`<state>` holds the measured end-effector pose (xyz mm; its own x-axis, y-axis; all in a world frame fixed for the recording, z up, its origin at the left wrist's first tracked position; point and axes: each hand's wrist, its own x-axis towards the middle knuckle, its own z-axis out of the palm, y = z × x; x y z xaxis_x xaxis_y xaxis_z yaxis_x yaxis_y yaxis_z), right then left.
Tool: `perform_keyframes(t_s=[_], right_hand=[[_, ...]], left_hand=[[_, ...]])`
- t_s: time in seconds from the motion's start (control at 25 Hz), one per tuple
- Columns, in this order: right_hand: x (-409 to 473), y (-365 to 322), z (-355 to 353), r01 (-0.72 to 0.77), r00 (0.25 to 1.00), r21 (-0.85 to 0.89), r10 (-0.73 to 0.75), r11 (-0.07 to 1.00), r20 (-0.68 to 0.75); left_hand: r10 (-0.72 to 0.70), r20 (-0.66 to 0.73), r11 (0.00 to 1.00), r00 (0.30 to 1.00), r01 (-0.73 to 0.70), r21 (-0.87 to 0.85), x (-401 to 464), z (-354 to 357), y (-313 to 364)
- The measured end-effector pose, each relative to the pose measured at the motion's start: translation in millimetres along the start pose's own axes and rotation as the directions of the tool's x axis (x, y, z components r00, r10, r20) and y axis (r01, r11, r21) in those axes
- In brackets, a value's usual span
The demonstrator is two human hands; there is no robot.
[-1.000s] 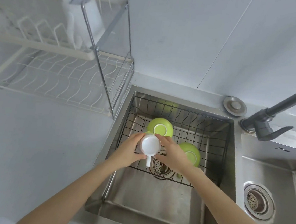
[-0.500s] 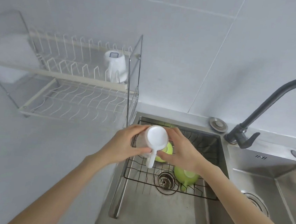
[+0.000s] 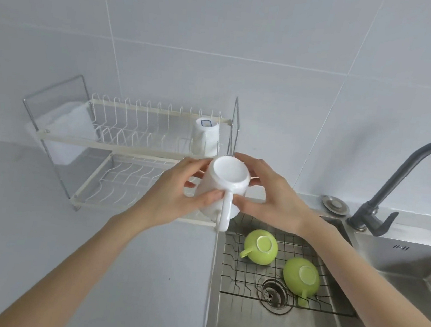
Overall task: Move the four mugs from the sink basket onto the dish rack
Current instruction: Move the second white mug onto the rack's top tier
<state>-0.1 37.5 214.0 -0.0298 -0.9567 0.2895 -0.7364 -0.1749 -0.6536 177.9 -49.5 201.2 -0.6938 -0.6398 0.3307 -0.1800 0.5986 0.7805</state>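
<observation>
I hold a white mug [image 3: 227,183] upside down between both hands, its handle pointing toward me, above the counter edge in front of the dish rack [image 3: 130,149]. My left hand [image 3: 176,194] grips its left side and my right hand [image 3: 272,196] its right side. Another white mug [image 3: 205,137] stands inverted on the rack's upper tier, at its right end. Two green mugs [image 3: 261,246] [image 3: 302,277] lie upside down in the wire sink basket [image 3: 237,272], below and to the right of my hands.
A dark faucet [image 3: 398,182] arches over the right basin. The sink drain [image 3: 274,293] lies under the basket's front edge. A round metal cap [image 3: 335,204] sits on the sink ledge. A grey counter spreads left of the sink, under the rack.
Both hands have lifted the white mug out of the sink basket, up and left toward the rack. The view has tilted upward, showing the whole rack.
</observation>
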Motion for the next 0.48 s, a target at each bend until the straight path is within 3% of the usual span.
perform_keyframes(t_s=[0.48], right_hand=[[77.6,-60.8,23.6,0.065,0.996,-0.105,-0.070,0.992,-0.046]], left_hand=[[0.056,0.002,0.998,0.998,-0.056,-0.004,26.0,-97.4,-25.7]])
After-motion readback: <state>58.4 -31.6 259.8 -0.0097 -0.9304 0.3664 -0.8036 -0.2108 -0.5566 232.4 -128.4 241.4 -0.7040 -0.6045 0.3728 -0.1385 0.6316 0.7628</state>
